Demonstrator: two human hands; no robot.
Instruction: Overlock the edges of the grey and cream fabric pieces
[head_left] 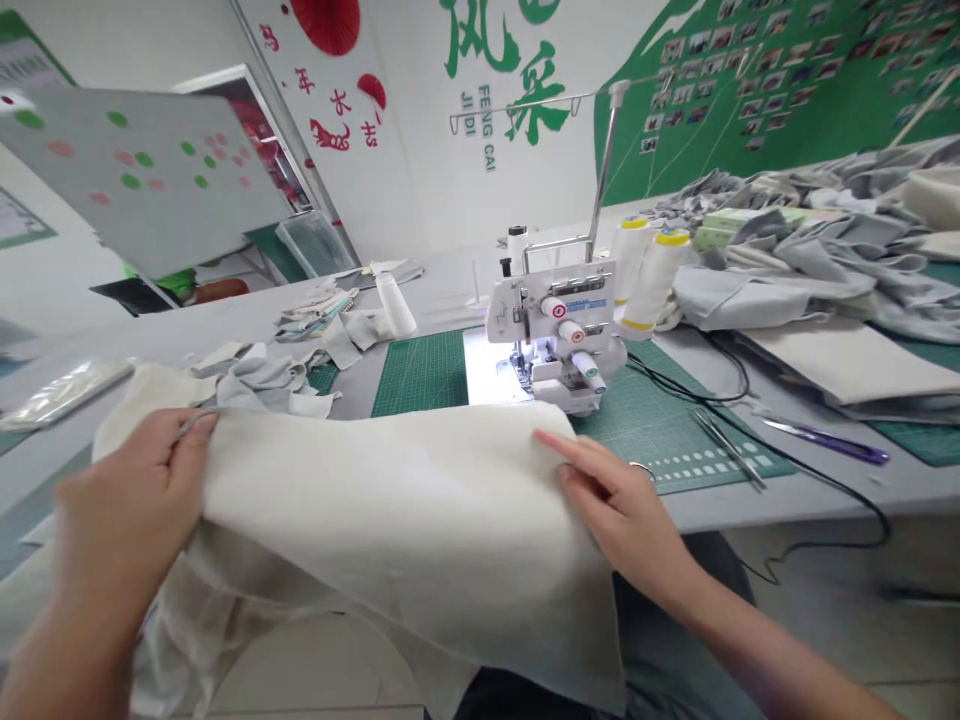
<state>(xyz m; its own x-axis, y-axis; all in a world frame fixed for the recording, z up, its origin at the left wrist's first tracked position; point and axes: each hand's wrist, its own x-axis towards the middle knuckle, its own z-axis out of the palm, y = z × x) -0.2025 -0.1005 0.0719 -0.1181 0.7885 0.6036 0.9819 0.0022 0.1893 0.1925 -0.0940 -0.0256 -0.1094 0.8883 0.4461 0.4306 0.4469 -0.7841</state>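
A wide piece of cream fabric [405,500] hangs stretched between my hands, in front of the table edge and over my lap. My left hand [142,490] pinches its upper left corner, thumb pressed against the fingers. At the upper right edge my right hand [615,500] grips the cloth, with the index finger stretched out along it. Just beyond the fabric stands a white overlock sewing machine [559,335], its lamp lit over the needle area. The cloth's top edge covers the front of the machine's bed.
Green cutting mats [424,370] lie under the machine. Metal tweezers [727,450], a purple-handled tool [832,440] and a black cable [817,480] are at right. Thread cones [656,280] stand behind. Grey fabric piles [810,250] and scraps [262,380] lie on both sides.
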